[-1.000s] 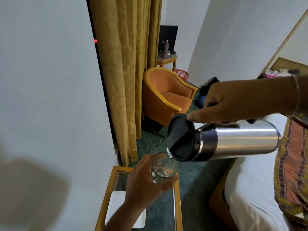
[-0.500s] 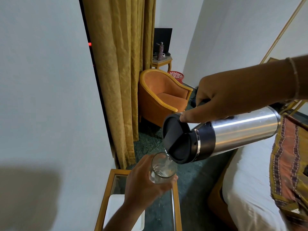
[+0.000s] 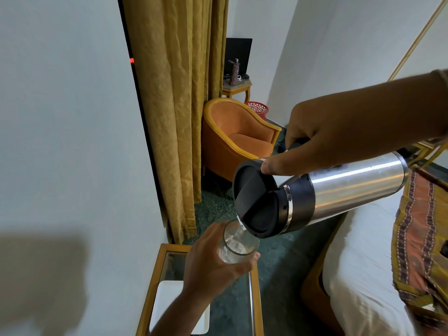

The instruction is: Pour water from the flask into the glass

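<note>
A steel flask (image 3: 344, 187) with a black lid is tipped steeply, its spout down and left, directly over a clear glass (image 3: 236, 243). My right hand (image 3: 324, 141) grips the flask's black handle from above, thumb pressed on the lid. Water runs from the spout into the glass, which holds some water. My left hand (image 3: 213, 265) wraps around the glass from the left and holds it in the air above the side table.
A wood-framed glass side table (image 3: 252, 299) with a white tray (image 3: 167, 301) stands below my left hand. A bed (image 3: 363, 275) with a patterned cloth lies right. An orange armchair (image 3: 237, 141), gold curtain (image 3: 177, 105) and white wall are behind.
The flask has tipped further, its base rising and its spout dropping closer over the glass. Water now flows and the level in the glass has risen.
</note>
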Tool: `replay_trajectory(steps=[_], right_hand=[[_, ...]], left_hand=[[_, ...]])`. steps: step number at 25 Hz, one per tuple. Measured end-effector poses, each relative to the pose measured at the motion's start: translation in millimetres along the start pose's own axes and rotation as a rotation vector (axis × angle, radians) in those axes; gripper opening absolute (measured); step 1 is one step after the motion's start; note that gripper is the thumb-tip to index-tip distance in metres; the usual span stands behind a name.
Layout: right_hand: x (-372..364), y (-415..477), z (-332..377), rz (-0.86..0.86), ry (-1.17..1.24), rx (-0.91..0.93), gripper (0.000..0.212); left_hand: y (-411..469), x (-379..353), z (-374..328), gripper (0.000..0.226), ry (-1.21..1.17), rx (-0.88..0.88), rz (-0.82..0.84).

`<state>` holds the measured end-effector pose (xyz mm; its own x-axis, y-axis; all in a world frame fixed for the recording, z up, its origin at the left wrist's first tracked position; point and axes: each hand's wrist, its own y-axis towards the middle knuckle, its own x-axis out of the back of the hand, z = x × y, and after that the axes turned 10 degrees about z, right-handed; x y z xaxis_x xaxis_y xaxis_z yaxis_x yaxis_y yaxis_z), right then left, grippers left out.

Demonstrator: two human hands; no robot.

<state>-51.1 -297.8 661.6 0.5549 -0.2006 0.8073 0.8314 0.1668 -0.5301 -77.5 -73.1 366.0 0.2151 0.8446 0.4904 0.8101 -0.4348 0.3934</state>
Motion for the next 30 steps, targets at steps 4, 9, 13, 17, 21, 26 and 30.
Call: replay_trajectory(steps=[4,9,13,17,21,26,30], right_hand=[[-2,5,0,-0.016,0.036,-0.008,0.076],[-3,5,2,-0.008,0.050,-0.030,0.075],[-3,4,2,-0.008,0.067,-0.040,0.074],[-3,3,5,-0.008,0.084,-0.053,0.074],[-3,3,5,-0.003,0.099,-0.063,0.073],[-5,1,4,-0.007,0.121,-0.080,0.073],[-8,-4,4,-0.013,0.145,-0.095,0.073]], left_hand=[[1,-1,4,0.059,-0.024,0.003,0.005],[3,0,7,0.060,-0.026,0.008,0.003],[4,0,9,0.059,-0.027,0.011,0.000],[7,1,8,0.059,-0.025,-0.001,-0.008],[8,2,9,0.058,-0.024,-0.008,-0.016],[10,3,7,0.056,-0.018,0.002,-0.009],[12,2,8,0.057,-0.029,0.005,0.004]])
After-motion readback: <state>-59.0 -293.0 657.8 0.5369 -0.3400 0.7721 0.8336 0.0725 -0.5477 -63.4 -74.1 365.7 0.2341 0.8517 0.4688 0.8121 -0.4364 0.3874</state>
